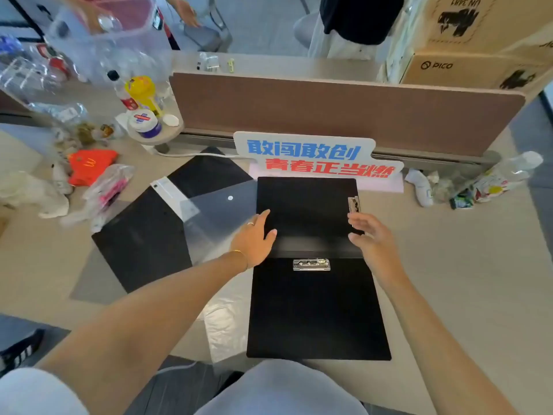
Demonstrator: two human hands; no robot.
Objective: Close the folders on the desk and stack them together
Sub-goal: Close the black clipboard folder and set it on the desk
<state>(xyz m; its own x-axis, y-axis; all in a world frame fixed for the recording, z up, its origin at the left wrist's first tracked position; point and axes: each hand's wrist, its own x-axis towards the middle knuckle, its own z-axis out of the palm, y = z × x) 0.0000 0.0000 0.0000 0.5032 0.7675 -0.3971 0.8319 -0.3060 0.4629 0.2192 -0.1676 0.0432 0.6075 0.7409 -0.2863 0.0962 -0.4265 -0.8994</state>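
From the head camera, a big black plastic clip folder lay wide open and flat on the pale desk, right in front of the person. Its far flap reached up to the white sign with blue and red letters. A shiny metal clip sat at the fold in the middle, and a second small clip sat at the right edge of the far flap.

The left hand lay spread out on the left edge of the far flap, holding nothing. The right hand was open too, fingers loose, at the right edge near the small clip. I could not tell if it touched the flap.

To the left, a second black folder also lay open, tilted, with a see-through plastic sleeve with a white snap button on top of part of it.

It looked like nothing was closed yet and nothing was stacked. Both black folders needed shutting, then piling up together. The job looked like it was only just starting, with the near folder first.
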